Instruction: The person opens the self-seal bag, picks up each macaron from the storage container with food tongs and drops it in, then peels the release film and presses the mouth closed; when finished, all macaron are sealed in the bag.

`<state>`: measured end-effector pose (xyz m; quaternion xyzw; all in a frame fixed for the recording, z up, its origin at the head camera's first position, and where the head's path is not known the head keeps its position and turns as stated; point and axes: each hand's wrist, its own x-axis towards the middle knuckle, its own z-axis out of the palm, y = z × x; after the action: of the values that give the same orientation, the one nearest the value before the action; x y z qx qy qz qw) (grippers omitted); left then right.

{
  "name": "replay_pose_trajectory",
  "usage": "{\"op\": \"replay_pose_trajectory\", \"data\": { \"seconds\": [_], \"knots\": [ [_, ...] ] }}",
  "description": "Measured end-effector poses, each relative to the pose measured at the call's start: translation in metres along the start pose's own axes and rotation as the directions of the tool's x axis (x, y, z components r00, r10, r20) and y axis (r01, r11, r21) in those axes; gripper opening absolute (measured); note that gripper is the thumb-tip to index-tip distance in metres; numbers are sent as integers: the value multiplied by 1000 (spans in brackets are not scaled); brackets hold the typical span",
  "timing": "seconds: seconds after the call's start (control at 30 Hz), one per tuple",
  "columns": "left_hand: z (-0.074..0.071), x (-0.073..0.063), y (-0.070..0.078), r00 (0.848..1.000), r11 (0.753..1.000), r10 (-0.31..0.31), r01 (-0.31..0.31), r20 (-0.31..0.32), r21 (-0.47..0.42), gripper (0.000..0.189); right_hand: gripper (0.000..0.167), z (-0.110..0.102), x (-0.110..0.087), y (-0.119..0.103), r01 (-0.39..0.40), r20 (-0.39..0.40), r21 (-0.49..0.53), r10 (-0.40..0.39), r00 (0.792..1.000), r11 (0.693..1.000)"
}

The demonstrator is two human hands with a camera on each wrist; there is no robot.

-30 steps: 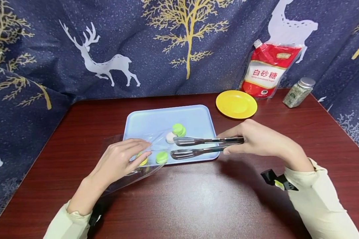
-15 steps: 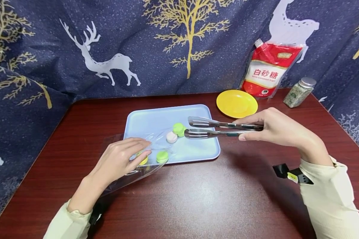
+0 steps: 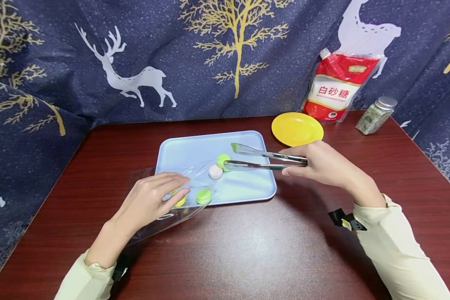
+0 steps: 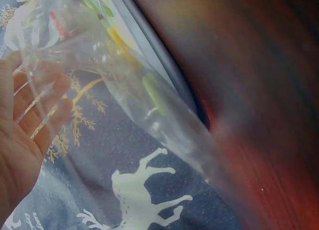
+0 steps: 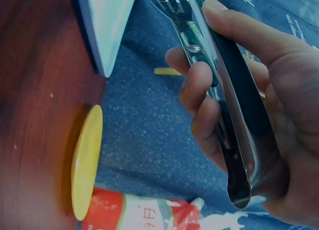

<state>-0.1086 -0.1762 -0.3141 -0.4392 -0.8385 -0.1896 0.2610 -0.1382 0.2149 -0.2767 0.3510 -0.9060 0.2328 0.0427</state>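
Observation:
My right hand (image 3: 326, 164) grips metal tongs (image 3: 266, 165), whose spread slotted ends hang over the blue tray (image 3: 187, 146). The lower tong end overlaps a green macaron (image 3: 223, 159); the upper end reaches past it. A pale pink macaron (image 3: 215, 171) sits against that green one. At the tray's left, my left hand (image 3: 150, 198) lies against a clear plastic bag (image 3: 161, 229), and the left wrist view shows its fingers fairly straight behind the film. Beside its fingertips are a yellow macaron (image 3: 180, 201), partly hidden, and another green macaron (image 3: 203, 196), seen through plastic.
Right of the tray, a yellow plate (image 3: 297, 129) stands near the back edge of the dark red table (image 3: 240, 250). Behind it a red and white sugar pouch (image 3: 335, 89) leans on the patterned cloth (image 3: 195, 54). A glass jar (image 3: 376, 116) stands at the far right.
My right hand has moved the tongs up from the tray's front, out to the right, then back left over the green macaron, with the ends wider apart. My left hand has stayed put.

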Motion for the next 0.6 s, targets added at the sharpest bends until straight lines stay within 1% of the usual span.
{"op": "replay_pose_trajectory", "data": {
  "seconds": [0.13,0.23,0.43,0.6],
  "knots": [
    [1,0,0,1000,1000,-2,2,7,4,29,36,8,3,-2,-45,33,-10,46,998,999],
    [1,0,0,1000,1000,-2,2,12,8,27,38,13,6,-3,-67,42,-13,68,997,998],
    [0,-1,0,1000,1000,-5,5,17,12,25,41,23,9,-4,-57,19,-54,58,998,997],
    [0,-1,0,1000,1000,-8,8,20,12,27,41,28,11,-5,-69,5,-86,70,998,994]
  ]
}}
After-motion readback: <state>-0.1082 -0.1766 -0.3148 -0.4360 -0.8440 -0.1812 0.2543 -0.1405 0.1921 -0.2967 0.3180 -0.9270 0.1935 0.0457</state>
